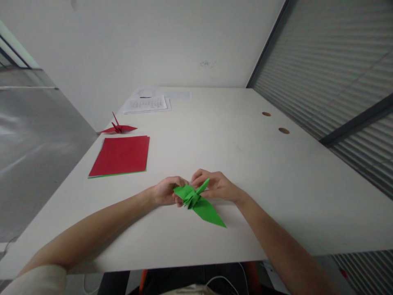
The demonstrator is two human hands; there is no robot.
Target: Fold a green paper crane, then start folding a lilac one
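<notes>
We pinch the nearly finished green paper crane (196,202) in both left hand (166,191) and right hand (216,186); a finished red crane (118,128) sits at 10 o'clock.

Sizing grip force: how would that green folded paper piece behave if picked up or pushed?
The green origami piece, pinched by the left hand and right hand, looks like thin folded paper: probably very light and easily crushed. Its long flat point lies on the white table, so it would likely slide, not roll.
</notes>
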